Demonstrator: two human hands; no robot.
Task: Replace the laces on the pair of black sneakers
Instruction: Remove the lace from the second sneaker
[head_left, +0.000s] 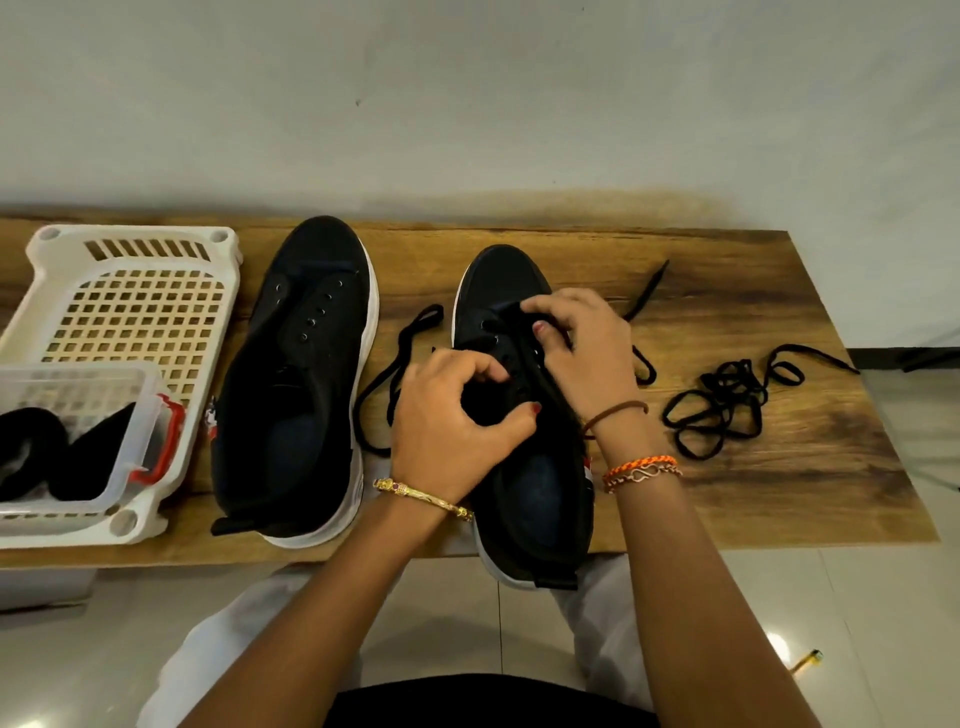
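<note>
My left hand (457, 415) is on the right black canvas sneaker with a white sole (524, 415), with its fingers curled and gripping the edge of the shoe near the eyelets. My right hand (576, 353) is above the tongue, and its thumb and fingers pinch the black flat lace (400, 374) which goes through the lower eyelets. One end of this lace lies in a loop on the wooden table (779, 493) between the two shoes, and the other end goes out to the right, behind my right hand. This sneaker stands at the near edge of the table, and its heel hangs over the edge. The second black sneaker (301, 384) lies to the left and has no lace; its eyelets are bare. A loose tangled black lace (727, 405) rests on the table at the right, well apart from the shoes. At the left is a white plastic basket with holes (135, 312), and in it a clear plastic box with red clips (93, 441) that holds something black.
</note>
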